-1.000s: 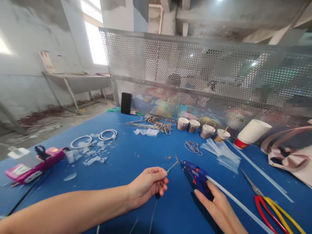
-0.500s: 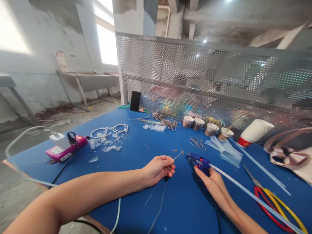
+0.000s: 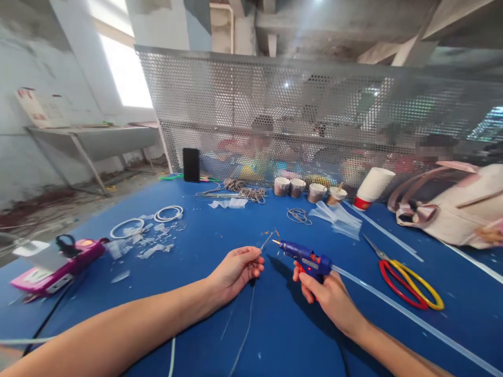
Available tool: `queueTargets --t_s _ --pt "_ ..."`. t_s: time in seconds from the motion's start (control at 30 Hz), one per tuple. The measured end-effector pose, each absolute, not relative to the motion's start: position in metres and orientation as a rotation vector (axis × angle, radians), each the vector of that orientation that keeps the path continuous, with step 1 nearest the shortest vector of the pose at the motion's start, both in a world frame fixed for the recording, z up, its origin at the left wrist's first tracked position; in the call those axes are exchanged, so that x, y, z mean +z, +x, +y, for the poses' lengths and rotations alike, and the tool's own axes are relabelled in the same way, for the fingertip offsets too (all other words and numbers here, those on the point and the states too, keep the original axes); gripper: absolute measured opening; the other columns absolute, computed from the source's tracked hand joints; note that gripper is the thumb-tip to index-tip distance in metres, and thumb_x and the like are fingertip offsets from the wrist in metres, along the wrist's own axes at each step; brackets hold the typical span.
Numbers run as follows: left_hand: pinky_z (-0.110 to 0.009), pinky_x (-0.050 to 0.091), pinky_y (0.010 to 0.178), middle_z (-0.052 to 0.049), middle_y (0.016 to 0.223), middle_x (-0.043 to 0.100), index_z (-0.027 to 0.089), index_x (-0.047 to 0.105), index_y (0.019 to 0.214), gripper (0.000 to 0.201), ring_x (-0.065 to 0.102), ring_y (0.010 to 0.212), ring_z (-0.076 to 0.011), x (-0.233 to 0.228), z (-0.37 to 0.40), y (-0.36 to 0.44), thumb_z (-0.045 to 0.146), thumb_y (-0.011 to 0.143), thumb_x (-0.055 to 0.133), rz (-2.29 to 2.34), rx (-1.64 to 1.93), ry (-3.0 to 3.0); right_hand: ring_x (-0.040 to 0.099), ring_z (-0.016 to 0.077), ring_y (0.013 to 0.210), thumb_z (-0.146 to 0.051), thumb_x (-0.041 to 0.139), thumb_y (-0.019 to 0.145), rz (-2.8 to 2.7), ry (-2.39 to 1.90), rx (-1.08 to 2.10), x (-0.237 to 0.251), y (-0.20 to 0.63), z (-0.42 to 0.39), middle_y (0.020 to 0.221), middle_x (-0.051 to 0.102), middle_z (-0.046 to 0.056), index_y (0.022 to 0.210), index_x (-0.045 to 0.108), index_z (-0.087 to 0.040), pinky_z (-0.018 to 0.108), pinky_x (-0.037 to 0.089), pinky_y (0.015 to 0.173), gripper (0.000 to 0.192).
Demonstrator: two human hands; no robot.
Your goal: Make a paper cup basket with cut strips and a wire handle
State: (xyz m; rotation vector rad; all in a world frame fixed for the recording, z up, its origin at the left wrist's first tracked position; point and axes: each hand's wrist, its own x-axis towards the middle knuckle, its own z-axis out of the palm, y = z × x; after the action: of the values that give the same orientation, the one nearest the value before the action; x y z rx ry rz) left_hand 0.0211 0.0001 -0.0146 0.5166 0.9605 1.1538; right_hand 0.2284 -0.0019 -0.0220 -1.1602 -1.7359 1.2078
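four small cups (image 3: 281, 186), two white rings (image 3: 168, 213), one scissors (image 3: 408, 275)

glue gun (image 3: 304, 257) blue | table (image 3: 204, 246) blue | scissors (image 3: 408, 277) red-yellow | case (image 3: 58, 264) seemingly pink

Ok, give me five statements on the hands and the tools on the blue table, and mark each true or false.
1. The right hand grips a blue glue gun. True.
2. The left hand pinches a thin wire. True.
3. The scissors lie in the left hand. False: they lie on the table, right of the glue gun, untouched.
4. The glue gun's nozzle points toward the wire's tip. True.
5. The pink device sits beside the right hand. False: it sits at the table's far left edge.
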Motion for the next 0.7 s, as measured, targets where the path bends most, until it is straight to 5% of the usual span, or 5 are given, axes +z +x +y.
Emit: queueTargets --t_s 0.3,0.7 --pt "-0.013 0.045 0.041 -0.004 0.056 0.062 0.010 0.059 0.067 0.018 0.058 0.044 -0.0079 -0.0082 -0.0015 0.0185 0.003 0.082 0.054 1.024 1.120 0.489 0.038 0.0097 0.045 -0.055 0.048 0.080 -1.687 -1.297 1.414 -0.0158 0.2273 -0.0061 0.046 0.040 -0.006 0.065 0.050 -0.019 0.023 0.033 0.047 0.039" --pt "-0.014 0.045 0.040 -0.005 0.056 0.063 0.010 0.060 0.066 0.011 0.057 0.044 -0.0084 -0.0114 -0.0034 0.0198 0.005 0.076 0.063 0.997 1.125 0.520 0.035 0.0088 0.046 -0.054 0.048 0.079 -1.709 -1.273 1.465 -0.0177 0.2239 -0.0045 0.049 0.037 -0.006 0.065 0.044 -0.021 0.021 0.031 0.045 0.037"
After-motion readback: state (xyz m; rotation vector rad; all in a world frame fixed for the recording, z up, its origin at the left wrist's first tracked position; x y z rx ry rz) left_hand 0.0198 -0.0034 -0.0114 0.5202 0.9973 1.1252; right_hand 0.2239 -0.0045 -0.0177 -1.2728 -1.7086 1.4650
